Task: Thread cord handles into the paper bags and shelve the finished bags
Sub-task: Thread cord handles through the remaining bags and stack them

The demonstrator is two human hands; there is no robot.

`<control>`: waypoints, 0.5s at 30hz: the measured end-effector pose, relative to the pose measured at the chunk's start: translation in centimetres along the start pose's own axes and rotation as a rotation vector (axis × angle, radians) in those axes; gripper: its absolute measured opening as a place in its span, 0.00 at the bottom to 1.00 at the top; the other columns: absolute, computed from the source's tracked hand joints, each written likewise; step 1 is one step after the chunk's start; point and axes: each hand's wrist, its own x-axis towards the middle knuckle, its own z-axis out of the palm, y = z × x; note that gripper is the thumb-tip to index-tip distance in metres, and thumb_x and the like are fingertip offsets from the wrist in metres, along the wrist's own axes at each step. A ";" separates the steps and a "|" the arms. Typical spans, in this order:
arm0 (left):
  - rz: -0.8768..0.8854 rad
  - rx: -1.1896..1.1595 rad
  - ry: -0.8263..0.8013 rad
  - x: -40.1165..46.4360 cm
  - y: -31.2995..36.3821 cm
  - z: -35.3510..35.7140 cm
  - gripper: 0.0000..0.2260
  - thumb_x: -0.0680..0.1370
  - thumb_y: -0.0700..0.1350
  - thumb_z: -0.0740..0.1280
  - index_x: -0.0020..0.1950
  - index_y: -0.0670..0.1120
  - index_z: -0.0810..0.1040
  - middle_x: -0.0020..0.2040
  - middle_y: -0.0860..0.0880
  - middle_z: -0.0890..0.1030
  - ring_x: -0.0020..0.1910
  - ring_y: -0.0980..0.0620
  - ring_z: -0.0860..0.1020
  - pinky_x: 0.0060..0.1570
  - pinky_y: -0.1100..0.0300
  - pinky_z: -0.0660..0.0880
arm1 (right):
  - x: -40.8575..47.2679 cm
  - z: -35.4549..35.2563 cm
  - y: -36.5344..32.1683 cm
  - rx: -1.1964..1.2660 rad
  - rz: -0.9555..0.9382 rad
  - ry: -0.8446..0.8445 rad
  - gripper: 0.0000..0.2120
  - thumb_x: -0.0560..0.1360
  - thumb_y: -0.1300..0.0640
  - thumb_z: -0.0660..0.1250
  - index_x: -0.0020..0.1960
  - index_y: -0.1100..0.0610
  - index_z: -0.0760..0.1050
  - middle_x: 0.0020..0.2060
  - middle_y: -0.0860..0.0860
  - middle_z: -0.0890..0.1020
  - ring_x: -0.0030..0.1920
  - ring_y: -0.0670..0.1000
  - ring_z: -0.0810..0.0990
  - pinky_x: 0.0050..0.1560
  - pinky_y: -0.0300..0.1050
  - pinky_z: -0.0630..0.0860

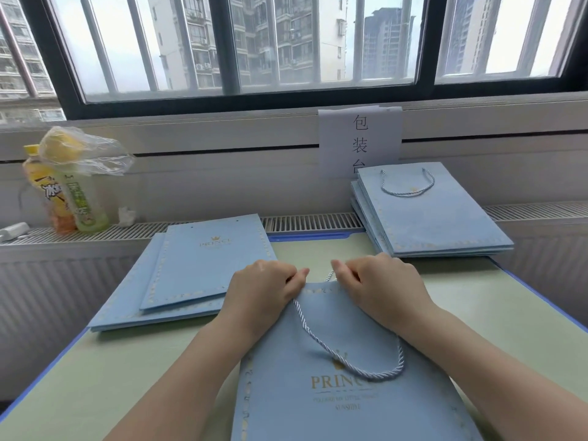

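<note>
A flat light-blue paper bag (318, 405) with gold lettering lies on the green table right in front of me. A twisted pale-blue cord handle (353, 366) loops across its face. My left hand (264, 297) pinches the bag's top edge on the left. My right hand (378, 281) grips the top edge on the right, and a short piece of cord (331, 275) shows at its fingertips. A stack of bags without handles (191, 272) lies to the left. A stack of bags with cord handles (426, 211) rests at the back right.
Two drink bottles under a plastic bag (70, 186) stand on the radiator ledge at the left, beside a small white object (12, 230). A paper sign (359, 141) hangs under the window. The green table (95, 377) has a blue rim.
</note>
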 end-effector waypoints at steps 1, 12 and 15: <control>0.004 -0.002 0.018 0.0 0.0 0.0 0.23 0.81 0.57 0.54 0.30 0.45 0.59 0.31 0.49 0.70 0.37 0.46 0.68 0.38 0.55 0.66 | 0.0 0.1 -0.1 -0.020 -0.011 -0.008 0.26 0.80 0.40 0.47 0.31 0.54 0.64 0.31 0.51 0.74 0.41 0.57 0.76 0.40 0.47 0.71; -0.215 -0.202 0.208 0.5 -2.2 -0.7 0.24 0.80 0.55 0.59 0.28 0.45 0.58 0.26 0.49 0.63 0.33 0.45 0.64 0.32 0.55 0.59 | 1.8 0.1 1.8 0.528 0.100 0.157 0.13 0.79 0.47 0.59 0.54 0.55 0.75 0.46 0.48 0.74 0.49 0.48 0.73 0.48 0.39 0.63; -0.368 -0.265 0.296 0.8 -3.4 -1.0 0.23 0.80 0.55 0.60 0.29 0.46 0.59 0.27 0.49 0.64 0.32 0.46 0.64 0.31 0.56 0.58 | 1.8 -0.6 2.7 0.808 0.341 -0.227 0.15 0.77 0.45 0.62 0.58 0.53 0.72 0.48 0.48 0.80 0.47 0.47 0.80 0.44 0.41 0.73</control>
